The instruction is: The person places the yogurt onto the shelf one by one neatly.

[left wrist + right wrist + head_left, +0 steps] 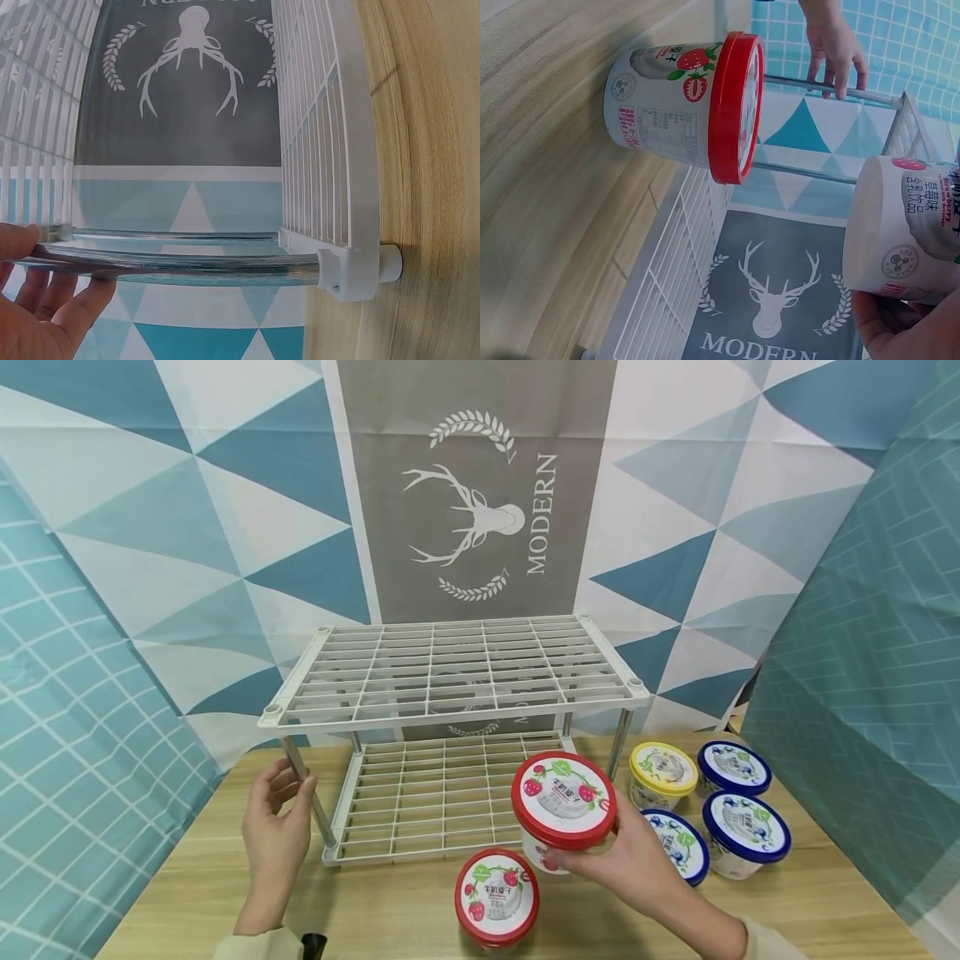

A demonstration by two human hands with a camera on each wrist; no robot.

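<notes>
My right hand (633, 864) holds a strawberry tub (564, 802) with a red lid, raised off the table in front of the rack's right side. The right wrist view shows the lower side of this held tub (900, 232). A second red-lidded strawberry tub (497, 897) stands on the table just in front of the rack. My left hand (277, 827) is at the front left metal post (318, 810) of a white two-tier rack (450, 718). In the left wrist view, its thumb and fingers pinch that post (202, 268) near the upper tier.
To the right of the rack stand a yellow-lidded tub (663, 768) and several blue-lidded tubs (746, 827). The wooden table (397, 910) backs onto a patterned cloth (480, 485) with a deer print. Bare wire grids form both rack tiers.
</notes>
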